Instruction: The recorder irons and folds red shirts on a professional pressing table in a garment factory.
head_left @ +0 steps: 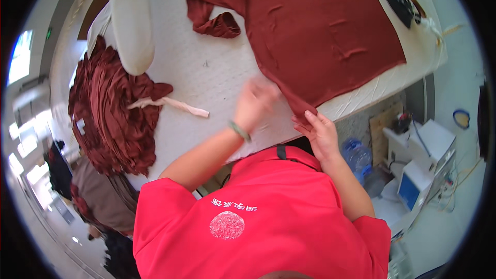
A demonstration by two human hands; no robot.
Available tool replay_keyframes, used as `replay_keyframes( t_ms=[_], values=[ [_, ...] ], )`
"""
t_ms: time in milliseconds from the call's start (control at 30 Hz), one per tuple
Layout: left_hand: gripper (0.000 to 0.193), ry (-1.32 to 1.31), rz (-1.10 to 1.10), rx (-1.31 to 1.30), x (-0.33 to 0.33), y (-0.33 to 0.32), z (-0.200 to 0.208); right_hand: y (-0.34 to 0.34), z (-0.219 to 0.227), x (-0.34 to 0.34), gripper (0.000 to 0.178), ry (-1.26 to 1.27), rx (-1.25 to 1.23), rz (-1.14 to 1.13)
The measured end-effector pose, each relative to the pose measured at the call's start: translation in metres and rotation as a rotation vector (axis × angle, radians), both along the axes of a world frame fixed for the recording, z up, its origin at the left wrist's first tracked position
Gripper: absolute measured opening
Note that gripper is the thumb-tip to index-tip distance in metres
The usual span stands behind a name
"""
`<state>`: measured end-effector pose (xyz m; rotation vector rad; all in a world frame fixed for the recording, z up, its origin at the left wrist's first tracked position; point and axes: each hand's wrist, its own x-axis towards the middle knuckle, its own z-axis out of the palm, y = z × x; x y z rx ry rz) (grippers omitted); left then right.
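Note:
A dark red garment (315,26) lies spread flat on the white padded table (206,72), one sleeve folded at the upper left. My right hand (320,132) pinches the garment's near hem at the table's front edge. My left hand (256,101) is blurred, resting flat on the table just left of that hem, fingers touching the fabric's edge. A green band sits on my left wrist.
A heap of dark red garments (111,108) with a pale strip of cloth (170,104) lies on the table's left. A white padded arm form (132,15) lies at the back left. An iron (400,0) rests far right. A water bottle (356,155) and white machine (421,170) stand below.

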<state>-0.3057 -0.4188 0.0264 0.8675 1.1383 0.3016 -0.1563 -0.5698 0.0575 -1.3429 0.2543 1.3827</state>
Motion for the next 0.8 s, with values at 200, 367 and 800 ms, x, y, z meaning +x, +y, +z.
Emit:
replay_keyframes(
  t_ms=[200, 367, 800],
  values=[
    [0.053, -0.094, 0.420, 0.175, 0.025, 0.250, -0.051, -0.019, -0.025, -0.013, 0.024, 0.112, -0.038, -0.177],
    [0.073, -0.028, 0.338, 0.685, 0.022, 0.284, -0.043, -0.025, -0.040, -0.020, 0.026, 0.100, -0.108, -0.282],
    [0.023, 0.068, -0.230, 0.083, 0.060, 0.259, -0.047, -0.017, -0.031, -0.017, 0.028, 0.055, -0.183, -0.294]
  ],
)
